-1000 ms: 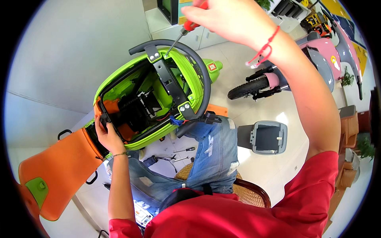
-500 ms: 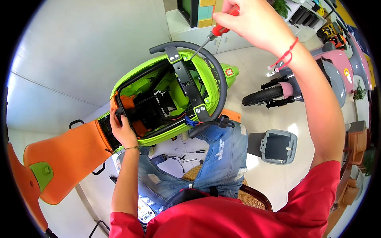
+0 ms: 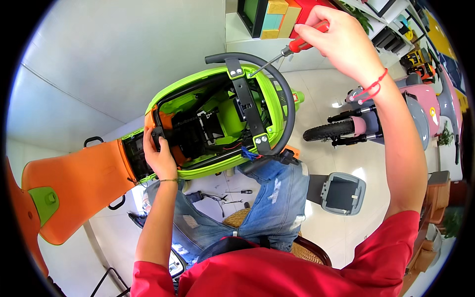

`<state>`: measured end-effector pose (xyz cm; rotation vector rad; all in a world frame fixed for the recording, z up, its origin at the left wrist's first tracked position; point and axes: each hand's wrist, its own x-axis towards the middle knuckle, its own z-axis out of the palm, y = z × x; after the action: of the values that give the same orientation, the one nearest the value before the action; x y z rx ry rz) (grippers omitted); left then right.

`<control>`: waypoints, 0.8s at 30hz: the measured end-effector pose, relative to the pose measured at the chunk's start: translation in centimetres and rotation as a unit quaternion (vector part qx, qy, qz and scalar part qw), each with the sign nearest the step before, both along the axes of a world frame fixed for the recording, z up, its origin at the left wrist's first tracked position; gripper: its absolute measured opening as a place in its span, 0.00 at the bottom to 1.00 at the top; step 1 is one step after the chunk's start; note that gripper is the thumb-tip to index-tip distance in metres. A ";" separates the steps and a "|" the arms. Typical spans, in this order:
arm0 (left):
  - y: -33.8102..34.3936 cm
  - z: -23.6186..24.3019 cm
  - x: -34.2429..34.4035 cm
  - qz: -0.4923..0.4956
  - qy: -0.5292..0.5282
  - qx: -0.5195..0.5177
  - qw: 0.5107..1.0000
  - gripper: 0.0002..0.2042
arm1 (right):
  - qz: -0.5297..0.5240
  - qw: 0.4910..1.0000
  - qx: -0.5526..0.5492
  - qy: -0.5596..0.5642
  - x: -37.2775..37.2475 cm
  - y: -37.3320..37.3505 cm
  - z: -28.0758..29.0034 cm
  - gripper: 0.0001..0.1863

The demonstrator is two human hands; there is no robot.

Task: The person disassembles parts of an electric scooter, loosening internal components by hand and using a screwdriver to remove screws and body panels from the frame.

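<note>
— Two hands were busy in the head view. My right hand (image 3: 346, 42) was raised, fingers clenched round the red handle of a screwdriver (image 3: 284, 52).

— Where did its tip sit?

— On the black bracket (image 3: 247, 106) crossing the green scooter body (image 3: 217, 123), just beside two screws near the dark grab rail (image 3: 284, 94).

— And your left hand (image 3: 159, 158)?

— Fingers curled over the edge of the open compartment, next to the orange seat (image 3: 74, 188). The body rested across my knees in blue jeans (image 3: 274, 203).

— Anything nearby?

— A pink scooter (image 3: 391, 116) stood well apart on the floor (image 3: 346, 168), and a grey tray (image 3: 341, 193) lay near my knee.
</note>
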<state>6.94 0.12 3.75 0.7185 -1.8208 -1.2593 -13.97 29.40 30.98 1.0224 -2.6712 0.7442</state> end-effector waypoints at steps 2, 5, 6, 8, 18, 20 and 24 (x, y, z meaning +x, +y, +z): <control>-0.2 0.0 0.1 0.005 -0.004 0.000 1.000 0.19 | -0.020 0.999 -0.004 -0.024 0.4 -0.3 0.4 0.13; -0.2 -0.1 0.2 0.008 -0.001 0.001 1.000 0.19 | -0.029 0.999 -0.026 -0.038 0.4 -0.6 0.5 0.13; -0.3 -0.2 0.2 0.006 0.005 0.000 1.000 0.19 | -0.045 0.999 -0.007 -0.019 0.5 -0.7 0.5 0.13; -0.3 -0.4 0.1 0.007 0.003 0.003 1.000 0.19 | -0.059 0.998 0.012 0.000 0.6 -0.8 0.6 0.13; -0.5 -0.7 0.1 0.013 -0.003 -0.015 1.000 0.20 | -0.119 0.991 0.061 -0.015 0.9 -1.9 1.6 0.17; -0.4 -0.6 0.1 0.017 -0.006 -0.021 1.000 0.20 | -0.125 0.989 0.080 -0.007 1.1 -1.9 1.6 0.18; -0.6 -0.8 0.2 0.028 -0.024 -0.050 0.998 0.21 | -0.089 0.994 0.057 0.021 1.7 -1.5 0.7 0.18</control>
<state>7.13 -0.44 2.93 0.7456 -1.8753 -1.1143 -12.24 27.87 31.71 0.7993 -2.7491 0.5357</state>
